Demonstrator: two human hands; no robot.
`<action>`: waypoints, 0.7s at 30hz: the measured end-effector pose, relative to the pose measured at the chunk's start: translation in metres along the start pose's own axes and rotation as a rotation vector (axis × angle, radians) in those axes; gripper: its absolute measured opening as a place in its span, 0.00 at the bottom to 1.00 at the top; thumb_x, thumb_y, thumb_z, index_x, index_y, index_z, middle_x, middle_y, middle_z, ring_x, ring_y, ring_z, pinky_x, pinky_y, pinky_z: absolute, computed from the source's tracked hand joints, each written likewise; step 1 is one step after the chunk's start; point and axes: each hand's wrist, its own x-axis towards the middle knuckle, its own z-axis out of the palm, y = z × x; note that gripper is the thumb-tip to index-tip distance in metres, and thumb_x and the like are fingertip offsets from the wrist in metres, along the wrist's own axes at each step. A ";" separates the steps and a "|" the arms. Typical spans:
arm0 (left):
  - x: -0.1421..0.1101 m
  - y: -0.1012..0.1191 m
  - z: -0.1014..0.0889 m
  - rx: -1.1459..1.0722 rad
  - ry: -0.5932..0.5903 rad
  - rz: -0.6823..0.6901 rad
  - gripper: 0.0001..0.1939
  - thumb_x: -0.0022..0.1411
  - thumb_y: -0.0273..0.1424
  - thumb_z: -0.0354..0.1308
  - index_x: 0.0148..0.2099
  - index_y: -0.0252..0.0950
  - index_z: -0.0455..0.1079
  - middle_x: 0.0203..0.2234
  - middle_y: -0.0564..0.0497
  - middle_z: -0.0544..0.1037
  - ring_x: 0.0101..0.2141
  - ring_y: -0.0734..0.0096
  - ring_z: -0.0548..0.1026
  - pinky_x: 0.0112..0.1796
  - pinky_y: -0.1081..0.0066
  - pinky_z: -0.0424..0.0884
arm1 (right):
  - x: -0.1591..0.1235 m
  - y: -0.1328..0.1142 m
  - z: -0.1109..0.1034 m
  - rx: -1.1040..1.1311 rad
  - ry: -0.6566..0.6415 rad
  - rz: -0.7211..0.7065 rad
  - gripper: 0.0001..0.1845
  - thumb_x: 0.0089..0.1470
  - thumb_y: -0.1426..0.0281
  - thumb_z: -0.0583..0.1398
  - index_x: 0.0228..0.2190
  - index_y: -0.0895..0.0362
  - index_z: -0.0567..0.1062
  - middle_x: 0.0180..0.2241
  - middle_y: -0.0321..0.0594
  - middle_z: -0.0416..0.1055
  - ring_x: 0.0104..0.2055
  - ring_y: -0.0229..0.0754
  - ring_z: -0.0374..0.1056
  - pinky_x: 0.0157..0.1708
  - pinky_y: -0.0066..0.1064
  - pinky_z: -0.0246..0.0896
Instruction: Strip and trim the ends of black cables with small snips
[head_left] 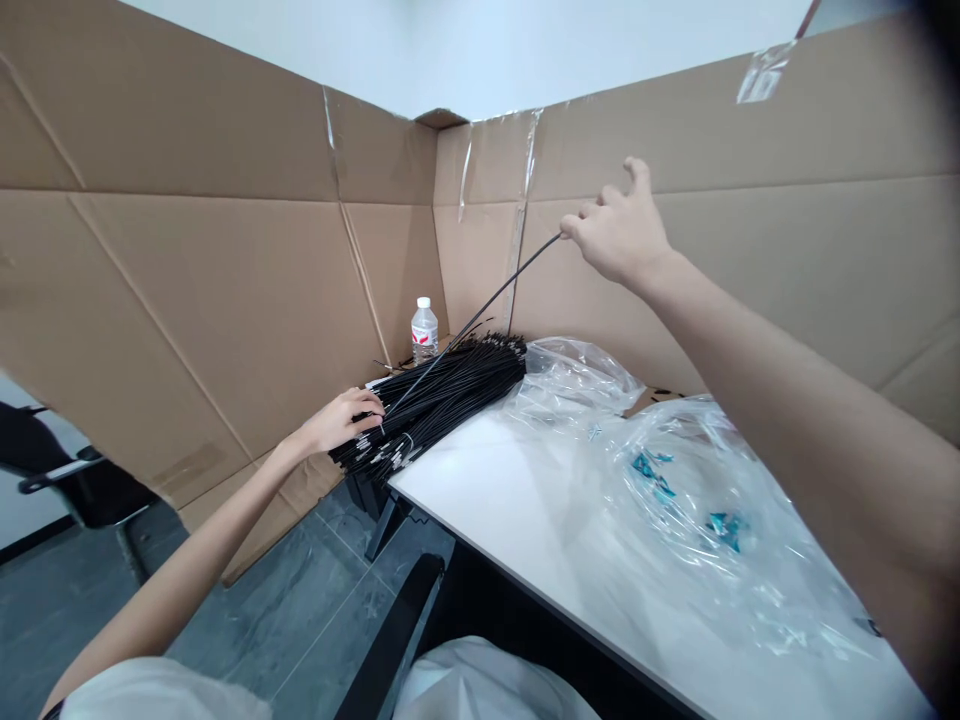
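One thin black cable (498, 294) slants up across the view, lifted off a thick bundle of black cables (469, 385). Its upper end is pinched in my right hand (621, 232), raised in front of the cardboard with some fingers lifted. At the cable's lower end, my left hand (343, 420) has its fingers closed on it beside the near end of the bundle. The bundle lies at the table's left corner, with pale or metallic tips showing at its ends.
A water bottle (424, 330) stands behind the bundle. Clear plastic bags (675, 470) with teal bits cover the right part of the white table (517, 480). Tall cardboard walls (247, 260) enclose the back and left. A chair armrest (394, 640) is below.
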 end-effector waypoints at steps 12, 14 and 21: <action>-0.017 -0.006 0.000 -0.015 0.005 -0.019 0.23 0.73 0.49 0.45 0.41 0.37 0.72 0.40 0.46 0.79 0.40 0.64 0.76 0.45 0.68 0.70 | -0.034 0.014 0.047 0.098 -0.146 0.125 0.23 0.65 0.75 0.48 0.35 0.69 0.82 0.33 0.56 0.81 0.42 0.42 0.75 0.54 0.59 0.51; -0.022 -0.003 0.000 -0.029 0.005 -0.014 0.24 0.73 0.49 0.44 0.40 0.37 0.72 0.42 0.46 0.78 0.42 0.64 0.76 0.47 0.68 0.70 | -0.038 0.023 0.049 0.079 -0.183 0.176 0.24 0.65 0.75 0.47 0.36 0.70 0.82 0.34 0.58 0.81 0.43 0.44 0.75 0.52 0.59 0.53; -0.016 0.008 -0.013 -0.061 0.010 -0.041 0.24 0.67 0.53 0.54 0.38 0.38 0.76 0.37 0.48 0.81 0.37 0.63 0.78 0.42 0.68 0.73 | -0.040 0.035 0.017 0.119 -0.113 0.268 0.31 0.66 0.69 0.42 0.39 0.72 0.81 0.38 0.61 0.80 0.41 0.41 0.76 0.50 0.55 0.54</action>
